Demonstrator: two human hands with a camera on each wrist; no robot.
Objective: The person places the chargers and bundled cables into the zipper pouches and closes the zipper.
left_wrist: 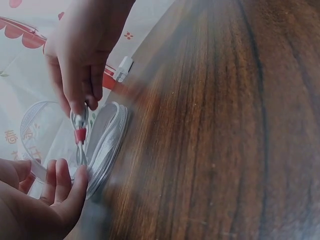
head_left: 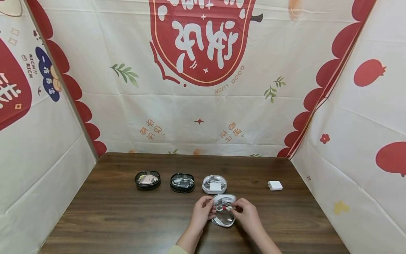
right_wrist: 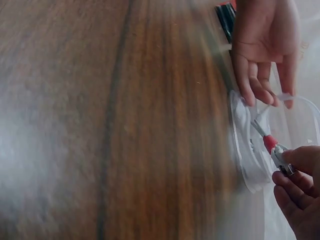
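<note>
In the head view a clear oval zip case (head_left: 226,221) with white trim lies unfolded on the table, between both hands. My left hand (head_left: 200,211) holds its left rim; in the right wrist view the left hand's (right_wrist: 267,47) thumb and fingers close on the clear lid's edge. My right hand (head_left: 247,214) pinches one end of a bundled white cable (head_left: 223,208) bound with a red tie, over the case. Metal plug ends of the cable (right_wrist: 277,152) show by the right fingertips in the right wrist view.
Behind the hands stand a white-trimmed case (head_left: 214,185) with a white charger and cable inside, and two black-trimmed cases, one with a dark adapter (head_left: 182,183), one with a pinkish item (head_left: 147,180). A white plug adapter (head_left: 275,185) lies at right. Printed cloth surrounds the wooden table (head_left: 133,222).
</note>
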